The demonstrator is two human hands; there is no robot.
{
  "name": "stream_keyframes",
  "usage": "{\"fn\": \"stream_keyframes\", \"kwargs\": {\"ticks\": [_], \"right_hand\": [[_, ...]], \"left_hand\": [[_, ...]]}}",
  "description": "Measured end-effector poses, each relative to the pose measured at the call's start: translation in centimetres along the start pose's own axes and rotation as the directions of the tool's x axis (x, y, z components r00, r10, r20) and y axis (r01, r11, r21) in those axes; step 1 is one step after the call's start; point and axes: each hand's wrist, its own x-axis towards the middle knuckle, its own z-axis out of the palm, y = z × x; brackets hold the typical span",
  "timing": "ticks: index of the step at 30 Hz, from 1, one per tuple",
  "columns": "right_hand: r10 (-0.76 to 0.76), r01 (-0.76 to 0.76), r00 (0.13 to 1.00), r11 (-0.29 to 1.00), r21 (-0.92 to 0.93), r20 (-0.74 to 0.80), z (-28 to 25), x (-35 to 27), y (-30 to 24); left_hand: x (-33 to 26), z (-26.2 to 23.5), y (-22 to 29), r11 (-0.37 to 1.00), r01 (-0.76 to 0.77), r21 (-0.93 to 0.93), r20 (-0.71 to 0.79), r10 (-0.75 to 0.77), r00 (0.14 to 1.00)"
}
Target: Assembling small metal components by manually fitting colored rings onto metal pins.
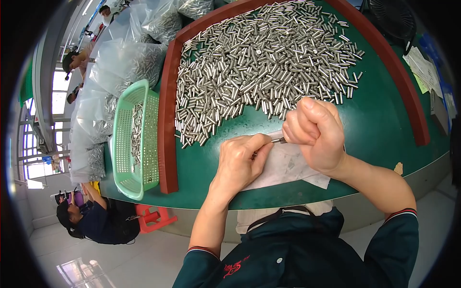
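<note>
Pinches a slim metal pin (276, 141) between the thumb and forefinger of the left hand (242, 161), just on the near side of the heap of metal pins (269, 62); curls the right hand (317, 134) into a tight fist at the heap's near edge, around a small dark piece (282, 140), in line with the pin; cannot tell the full shape of that piece, mostly hidden by the fingers; has a creased white cloth (281, 168) under both hands, on the near side of the heap, on the green tabletop (379, 134); has a red-brown border (168, 120) along the left, far and right sides of the heap; has a light-green perforated basket (150, 180) with more metal pieces, left of the heap; farther left, clear plastic bags (113, 67) of similar pieces; right of the heap, loose papers (422, 69) and, toward the far corner, a black fan (391, 21); well apart, left and nearer than the heap, a person in a cap (96, 218) beside a red stool (156, 221).
</note>
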Motion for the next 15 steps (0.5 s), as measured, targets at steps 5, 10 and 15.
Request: {"fn": "stream_keyframes", "kwargs": {"ticks": [5,10,15], "right_hand": [[0.014,-0.014,1.000,0.999,-0.030,0.000,-0.02,-0.09,0.25],[-0.008,0.008,1.000,1.000,-0.004,0.007,0.01,0.04,0.10],[-0.006,0.006,1.000,1.000,0.003,-0.002,0.09,0.05,0.10]], "left_hand": [[-0.02,0.06,0.06,1.000,-0.009,0.019,0.003,0.009,1.000],[0.01,0.06,0.14,1.000,-0.002,-0.001,-0.013,0.002,1.000],[-0.01,0.02,0.01,1.000,-0.007,0.013,-0.004,0.007,1.000]]}}
